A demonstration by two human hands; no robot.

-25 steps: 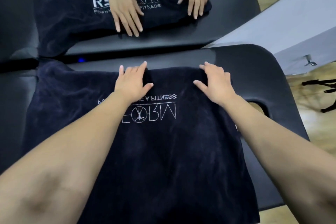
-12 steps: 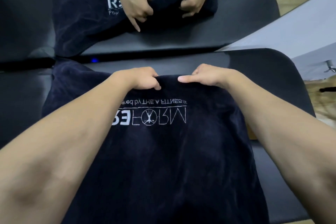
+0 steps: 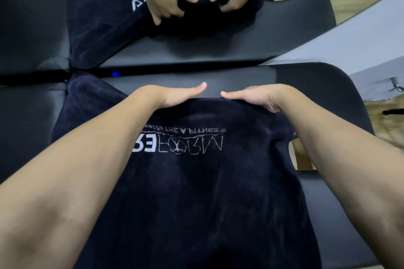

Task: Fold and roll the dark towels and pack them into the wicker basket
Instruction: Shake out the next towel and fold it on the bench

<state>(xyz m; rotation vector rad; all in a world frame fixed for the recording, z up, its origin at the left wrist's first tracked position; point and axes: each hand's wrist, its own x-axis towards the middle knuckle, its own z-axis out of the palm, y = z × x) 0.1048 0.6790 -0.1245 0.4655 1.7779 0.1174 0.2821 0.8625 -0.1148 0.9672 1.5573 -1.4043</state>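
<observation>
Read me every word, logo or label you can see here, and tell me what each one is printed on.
"REFORM": large white logo on the near dark towel, upside down from this view, its first letters under the left forearm.
"...BY THEA FITNESS": small line beside that logo, upside down; its start is too blurred to read.
"A...": white fragment on the far dark towel, the rest hidden by the other person's hand.
No other text shows.
</observation>
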